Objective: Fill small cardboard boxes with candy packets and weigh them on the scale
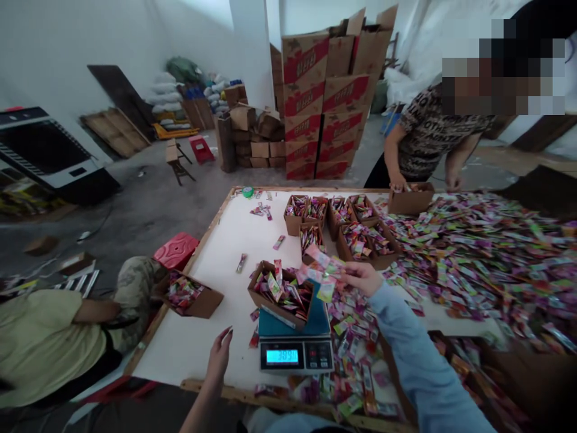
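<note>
My right hand [360,278], in a blue sleeve, grips a bunch of colourful sweet packets [321,272] over a small cardboard box [265,297] full of similar packets. That box rests on the blue platform of a digital scale [295,355], whose lit display shows a figure I cannot read exactly. My left hand [220,355] hangs in the air above the white table top [193,337], left of the scale, holding nothing. Its fingertips are apart from the table and the scale. Loose packets [356,355] lie right of the scale.
A large heap of packets [478,264] covers the table's right side, and several filled boxes [356,231] stand at its far side. Co-workers stand [428,138] and sit [49,343] around the table, each at a box. Stacked cartons [320,102] rise behind.
</note>
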